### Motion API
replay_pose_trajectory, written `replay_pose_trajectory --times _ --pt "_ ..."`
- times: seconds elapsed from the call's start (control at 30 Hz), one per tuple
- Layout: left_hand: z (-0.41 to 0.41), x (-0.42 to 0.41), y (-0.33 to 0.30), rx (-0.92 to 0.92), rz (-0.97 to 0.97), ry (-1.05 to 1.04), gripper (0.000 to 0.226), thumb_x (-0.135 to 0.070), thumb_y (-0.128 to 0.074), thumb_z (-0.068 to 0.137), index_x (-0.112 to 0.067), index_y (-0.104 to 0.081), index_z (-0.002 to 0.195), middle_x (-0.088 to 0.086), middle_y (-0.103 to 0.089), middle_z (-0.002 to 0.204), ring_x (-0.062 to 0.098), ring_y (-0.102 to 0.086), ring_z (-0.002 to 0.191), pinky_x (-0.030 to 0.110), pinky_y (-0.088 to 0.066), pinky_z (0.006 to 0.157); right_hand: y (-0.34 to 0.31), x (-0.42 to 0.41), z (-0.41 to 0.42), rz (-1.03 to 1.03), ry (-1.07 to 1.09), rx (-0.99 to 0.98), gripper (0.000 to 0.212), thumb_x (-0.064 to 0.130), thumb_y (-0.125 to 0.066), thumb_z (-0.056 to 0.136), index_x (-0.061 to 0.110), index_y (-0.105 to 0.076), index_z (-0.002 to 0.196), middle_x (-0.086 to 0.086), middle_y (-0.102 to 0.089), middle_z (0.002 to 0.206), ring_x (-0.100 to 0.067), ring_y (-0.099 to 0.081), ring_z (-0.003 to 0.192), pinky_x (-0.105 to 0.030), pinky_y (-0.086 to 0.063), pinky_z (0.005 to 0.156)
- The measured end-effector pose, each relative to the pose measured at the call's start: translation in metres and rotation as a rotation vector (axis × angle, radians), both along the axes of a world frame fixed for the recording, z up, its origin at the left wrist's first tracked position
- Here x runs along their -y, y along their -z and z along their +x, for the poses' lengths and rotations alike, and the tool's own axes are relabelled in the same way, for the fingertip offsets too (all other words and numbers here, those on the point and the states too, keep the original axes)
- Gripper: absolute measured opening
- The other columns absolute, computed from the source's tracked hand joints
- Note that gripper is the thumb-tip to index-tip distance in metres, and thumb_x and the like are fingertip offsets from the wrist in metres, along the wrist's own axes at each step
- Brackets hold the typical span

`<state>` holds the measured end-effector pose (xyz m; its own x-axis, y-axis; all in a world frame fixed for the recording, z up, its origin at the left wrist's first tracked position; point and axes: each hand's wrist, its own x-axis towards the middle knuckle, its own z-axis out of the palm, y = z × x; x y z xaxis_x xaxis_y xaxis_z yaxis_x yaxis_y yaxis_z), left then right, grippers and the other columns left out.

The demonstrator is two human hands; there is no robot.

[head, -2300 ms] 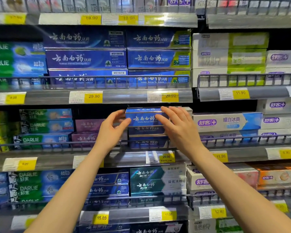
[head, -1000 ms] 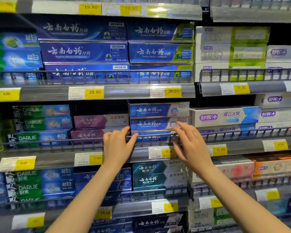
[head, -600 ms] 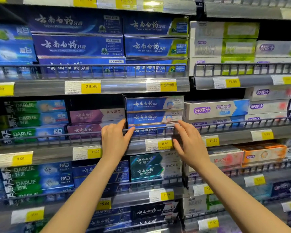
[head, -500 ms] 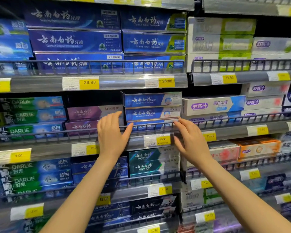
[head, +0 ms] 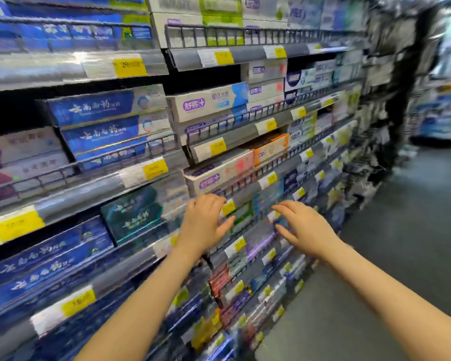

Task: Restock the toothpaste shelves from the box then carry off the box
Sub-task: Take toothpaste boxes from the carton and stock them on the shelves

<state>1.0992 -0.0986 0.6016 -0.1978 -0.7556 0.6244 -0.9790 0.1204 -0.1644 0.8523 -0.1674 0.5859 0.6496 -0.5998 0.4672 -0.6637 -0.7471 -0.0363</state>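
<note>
The picture is blurred by motion and looks along the toothpaste shelves toward the right. A stack of blue toothpaste boxes (head: 99,121) sits behind the wire rail of the middle shelf (head: 146,188). My left hand (head: 206,225) hangs in the air in front of a lower shelf, fingers loosely spread, holding nothing. My right hand (head: 303,227) is beside it, also spread and empty. Neither hand touches the shelves. No stock box is in view.
White and purple toothpaste boxes (head: 206,101) fill the bay to the right, with orange boxes (head: 270,147) below. Yellow price tags line the shelf edges. The grey aisle floor (head: 401,256) stretches to the right, with another display far back.
My hands have come away from the blue box stack and dropped lower. The view has swung sharply right, down the aisle, and turned blurry.
</note>
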Motion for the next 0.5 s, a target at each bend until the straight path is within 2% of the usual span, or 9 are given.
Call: replay_pose_trajectory --times 0.1,0.2,0.27,0.37,0.5 --pt "-0.054 0.018 0.026 -0.028 0.113 0.144 0.047 -0.049 -0.042 0.082 -0.011 -0.064 0.099 0.004 -0.065 0.091 0.025 -0.063 0.084 0.036 -0.048 0.069 0.023 -0.021 -0.065 0.065 0.167 -0.031 0.039 0.028 -0.067 0.082 0.009 -0.061 0.116 -0.011 -0.063 0.108 -0.032 -0.063 0.091 -0.04 -0.053 0.071" --pt "-0.113 0.027 0.044 -0.024 0.203 0.25 0.044 -0.05 -0.048 0.082 -0.012 -0.063 0.099 0.002 -0.064 0.088 0.025 -0.062 0.079 0.036 -0.047 0.067 0.04 -0.046 -0.128 0.145 0.333 -0.029 0.034 0.025 -0.068 0.08 0.009 -0.062 0.109 -0.011 -0.063 0.102 -0.034 -0.062 0.088 -0.04 -0.052 0.071" --pt "-0.149 0.03 0.051 -0.013 0.243 0.305 0.04 -0.05 -0.053 0.081 -0.014 -0.062 0.096 0.001 -0.062 0.085 0.025 -0.06 0.077 0.037 -0.047 0.068 0.048 -0.065 -0.166 0.178 0.428 0.021 0.033 0.022 -0.069 0.08 0.01 -0.062 0.11 -0.009 -0.062 0.104 -0.032 -0.061 0.093 -0.04 -0.051 0.075" --pt "-0.201 0.029 0.059 -0.005 0.294 0.386 0.042 -0.052 -0.045 0.079 -0.016 -0.061 0.092 0.0 -0.06 0.081 0.026 -0.06 0.076 0.039 -0.046 0.066 0.057 -0.093 -0.219 0.23 0.576 0.098 0.038 0.026 -0.06 0.088 0.012 -0.056 0.123 -0.004 -0.056 0.119 -0.026 -0.054 0.109 -0.037 -0.046 0.09" --pt "-0.27 0.021 0.07 0.003 0.343 0.493 0.045 -0.054 -0.039 0.079 -0.018 -0.062 0.093 -0.003 -0.062 0.084 0.023 -0.061 0.079 0.038 -0.045 0.065 0.067 -0.126 -0.289 0.308 0.715 0.153 0.041 0.029 -0.054 0.092 0.015 -0.049 0.13 0.0 -0.05 0.126 -0.02 -0.047 0.116 -0.034 -0.043 0.094"
